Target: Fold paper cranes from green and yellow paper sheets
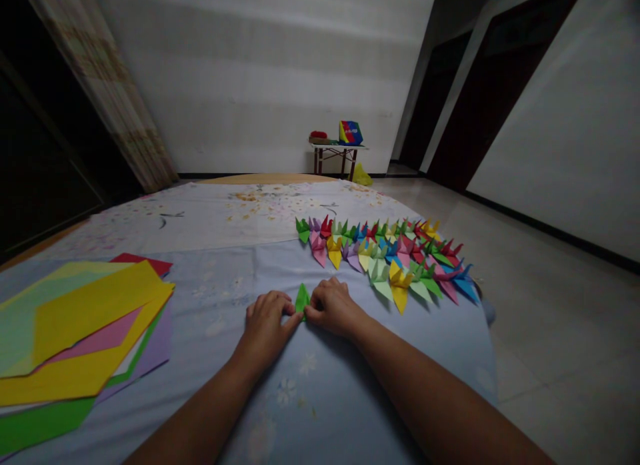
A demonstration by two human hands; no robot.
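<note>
A small folded green paper piece (302,298) stands between my two hands on the pale blue cloth (310,378) covering the table. My left hand (267,318) has its fingers curled and pinches the paper's left side. My right hand (331,307) is closed too and pinches the paper's right side. Just beyond my right hand lie several finished paper cranes (385,255) in many colours, set in rows.
A loose stack of coloured paper sheets (83,328), yellow, green, pink and red, lies at the left. The table's right edge drops to a tiled floor (545,318). A small table (336,155) with coloured items stands by the far wall.
</note>
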